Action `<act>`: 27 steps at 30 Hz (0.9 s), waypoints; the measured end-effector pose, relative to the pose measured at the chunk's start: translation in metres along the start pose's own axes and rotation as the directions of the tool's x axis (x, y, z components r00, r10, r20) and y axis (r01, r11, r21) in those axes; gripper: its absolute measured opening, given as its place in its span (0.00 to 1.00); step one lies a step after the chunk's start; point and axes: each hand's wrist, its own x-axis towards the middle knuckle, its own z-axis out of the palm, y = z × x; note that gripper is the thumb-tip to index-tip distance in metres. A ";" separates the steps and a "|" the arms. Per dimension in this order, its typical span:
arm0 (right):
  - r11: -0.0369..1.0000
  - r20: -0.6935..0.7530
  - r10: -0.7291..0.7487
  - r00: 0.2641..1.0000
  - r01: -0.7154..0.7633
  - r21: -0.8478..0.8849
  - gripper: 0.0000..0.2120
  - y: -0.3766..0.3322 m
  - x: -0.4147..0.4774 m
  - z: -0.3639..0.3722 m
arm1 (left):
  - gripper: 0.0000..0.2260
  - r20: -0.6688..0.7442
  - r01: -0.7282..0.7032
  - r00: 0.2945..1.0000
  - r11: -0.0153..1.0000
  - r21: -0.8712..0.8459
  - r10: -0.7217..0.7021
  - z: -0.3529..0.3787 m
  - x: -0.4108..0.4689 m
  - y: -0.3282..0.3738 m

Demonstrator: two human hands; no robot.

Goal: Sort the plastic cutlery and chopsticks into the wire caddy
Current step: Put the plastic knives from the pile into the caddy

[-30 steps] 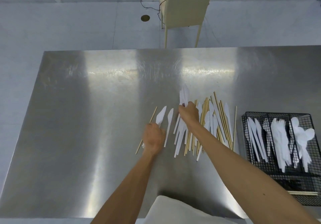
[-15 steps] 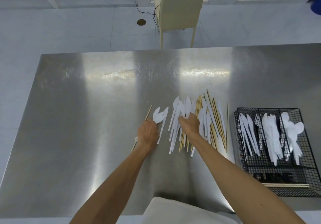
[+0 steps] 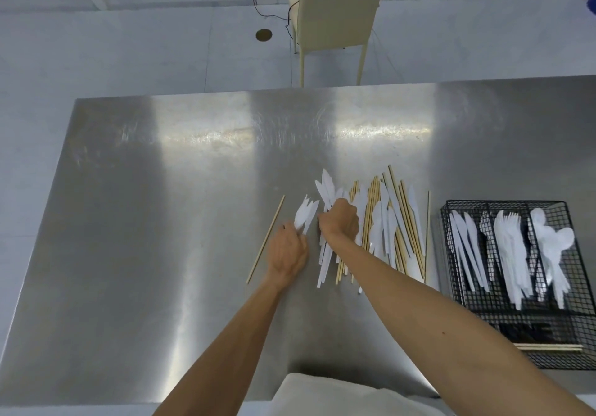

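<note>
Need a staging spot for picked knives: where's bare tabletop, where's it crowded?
Bare: the steel table left of the lone chopstick; the far strip beyond the knife-and-chopstick pile. Crowded: the left hand, holding plastic knives, and the right hand, gripping more, sit at that pile; only a narrow gap to the wire caddy.

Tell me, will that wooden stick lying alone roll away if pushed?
It may slide or roll a little: the lone chopstick is thin and lies flat on the smooth steel table. It looks straight and stiff, so probably won't bend. Likely very light, being so slim.
</note>
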 end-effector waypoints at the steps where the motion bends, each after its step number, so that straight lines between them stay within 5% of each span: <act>1: 1.000 -0.006 -0.005 1.000 0.004 -0.026 0.04 -0.002 0.001 0.001 | 0.07 0.009 0.010 1.000 1.000 -0.020 -0.009 0.002 -0.001 -0.001; 10: 0.997 0.023 -0.060 0.998 0.061 -0.051 0.11 -0.006 -0.005 -0.001 | 0.10 0.105 0.080 0.991 0.997 0.011 -0.080 0.009 -0.002 0.010; 19: 0.933 0.237 0.009 0.971 -0.093 0.347 0.08 0.037 -0.006 -0.061 | 0.10 0.022 0.132 0.991 0.991 -0.011 -0.132 0.004 -0.010 0.014; 24: 0.654 0.472 -0.071 0.879 -0.316 0.688 0.09 0.097 -0.010 -0.118 | 0.08 -0.045 0.088 0.994 0.970 -0.226 -0.101 0.007 -0.024 0.026; 27: 0.488 0.507 -0.115 0.855 -0.395 0.778 0.11 0.134 -0.015 -0.153 | 0.07 0.034 0.083 0.997 0.872 -0.482 -0.076 0.008 -0.041 0.064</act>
